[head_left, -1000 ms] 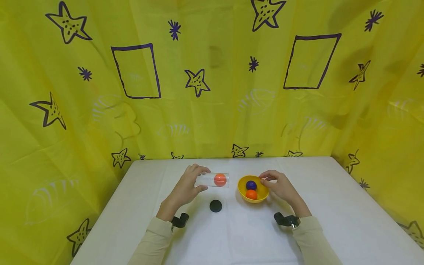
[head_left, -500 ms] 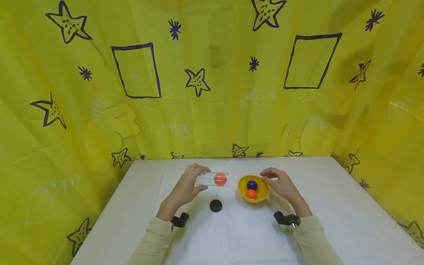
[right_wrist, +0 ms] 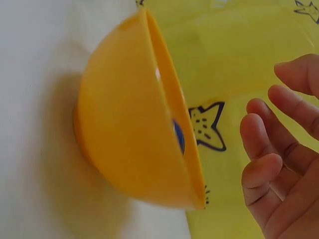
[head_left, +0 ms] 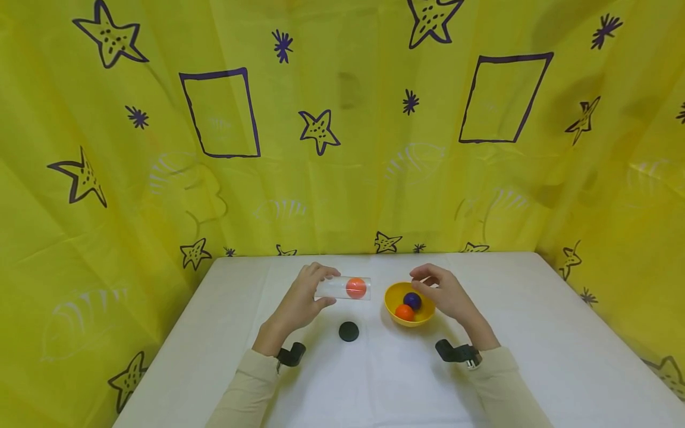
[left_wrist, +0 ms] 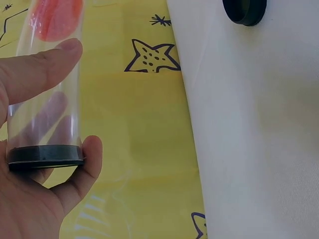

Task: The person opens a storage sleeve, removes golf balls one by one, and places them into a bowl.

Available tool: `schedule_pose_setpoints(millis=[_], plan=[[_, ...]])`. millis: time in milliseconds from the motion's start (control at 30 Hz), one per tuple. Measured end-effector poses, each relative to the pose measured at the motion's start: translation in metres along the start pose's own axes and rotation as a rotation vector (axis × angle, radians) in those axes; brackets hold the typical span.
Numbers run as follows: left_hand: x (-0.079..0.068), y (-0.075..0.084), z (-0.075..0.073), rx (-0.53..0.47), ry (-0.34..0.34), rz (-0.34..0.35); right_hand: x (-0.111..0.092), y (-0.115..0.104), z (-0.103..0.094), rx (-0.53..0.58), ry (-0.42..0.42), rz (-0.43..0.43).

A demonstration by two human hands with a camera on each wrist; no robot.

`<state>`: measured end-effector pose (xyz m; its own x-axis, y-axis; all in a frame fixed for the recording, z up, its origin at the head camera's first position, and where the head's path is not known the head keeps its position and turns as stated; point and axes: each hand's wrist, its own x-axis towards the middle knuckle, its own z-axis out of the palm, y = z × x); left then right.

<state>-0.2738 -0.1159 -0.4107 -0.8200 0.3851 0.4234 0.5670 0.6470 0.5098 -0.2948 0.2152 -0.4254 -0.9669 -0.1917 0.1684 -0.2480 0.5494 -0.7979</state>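
My left hand (head_left: 299, 303) grips a clear tube (left_wrist: 50, 117) between thumb and fingers, held sideways above the table in the head view. Black rims its base, by my palm; an orange ball (head_left: 355, 288) sits inside toward the other end. A yellow bowl (head_left: 393, 294) stands to the right of the tube. Inside it lie a dark blue ball (head_left: 412, 301) and an orange-red ball (head_left: 404, 312), side by side. Over the bowl's right rim hovers my right hand (head_left: 446, 294), fingers loosely bent, holding nothing. In the right wrist view, its fingertips (right_wrist: 254, 127) are apart from the bowl.
A round black cap (head_left: 349, 331) lies on the white table (head_left: 374, 380), in front of the tube. Yellow curtain (head_left: 342, 190) with drawn stars and frames surrounds the table's back and sides.
My right hand has lifted off the bowl's right rim and shifted left over it. The blue ball has rolled slightly right within the bowl. My left hand and the tube stay nearly still.
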Motion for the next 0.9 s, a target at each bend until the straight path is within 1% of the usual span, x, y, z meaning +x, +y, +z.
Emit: schedule_pose_setpoints(millis=[200, 333, 500, 667, 900], plan=[[0.0, 0.0, 0.001, 0.01, -0.005, -0.011, -0.001, -0.017, 0.013, 0.035, -0.074, -0.059], [0.0, 0.0, 0.002, 0.02, -0.012, -0.024, -0.001, -0.025, 0.025, 0.057, -0.146, -0.07], [0.0, 0.001, 0.002, 0.023, -0.01, -0.023, -0.003, -0.033, 0.037, 0.076, -0.22, -0.078], [0.001, 0.001, 0.003, 0.026, -0.01, -0.024, -0.005, -0.037, 0.045, 0.11, -0.251, -0.081], [0.001, 0.002, 0.003, 0.037, -0.006, -0.018, -0.005, -0.038, 0.051, 0.135, -0.266, -0.157]])
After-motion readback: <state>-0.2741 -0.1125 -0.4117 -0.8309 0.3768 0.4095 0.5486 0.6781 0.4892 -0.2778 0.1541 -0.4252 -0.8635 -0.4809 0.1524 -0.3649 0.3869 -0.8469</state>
